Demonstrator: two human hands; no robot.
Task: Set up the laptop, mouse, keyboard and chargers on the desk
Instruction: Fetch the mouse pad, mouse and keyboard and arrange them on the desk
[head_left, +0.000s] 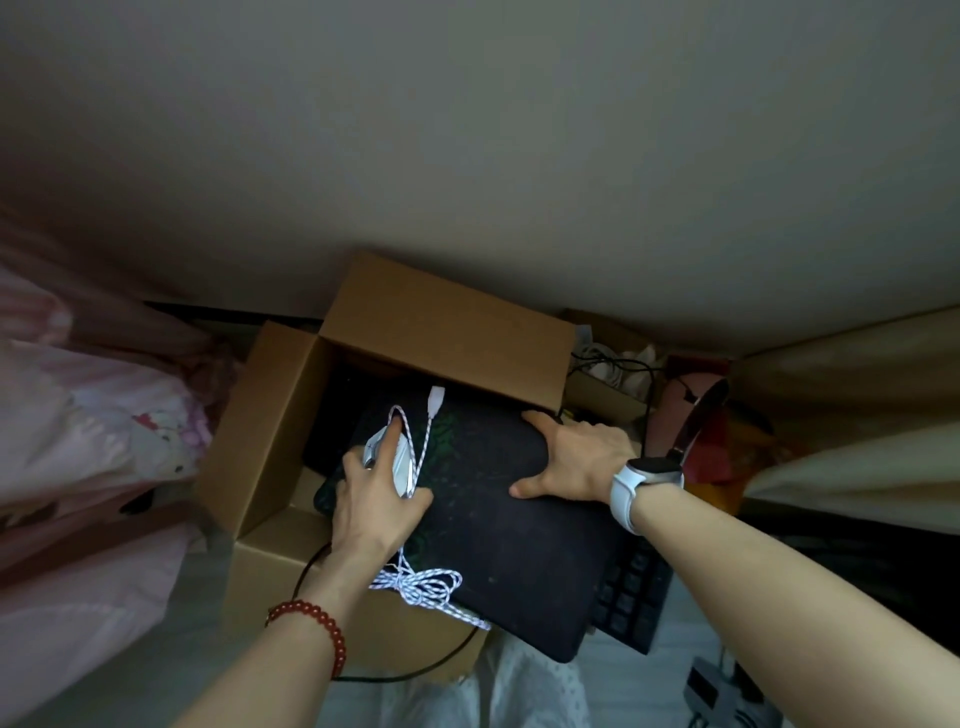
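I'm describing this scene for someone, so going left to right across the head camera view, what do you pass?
Pink bedding → cardboard box → left hand holding the white mouse → right hand on the dark laptop → white watch → cream fabric.

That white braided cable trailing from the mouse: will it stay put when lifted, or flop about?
Probably floppy: the cable loops loosely over the left hand holding the mouse. Its bundled part hangs by the wrist and may swing. The loose plug could snag on the cardboard box.
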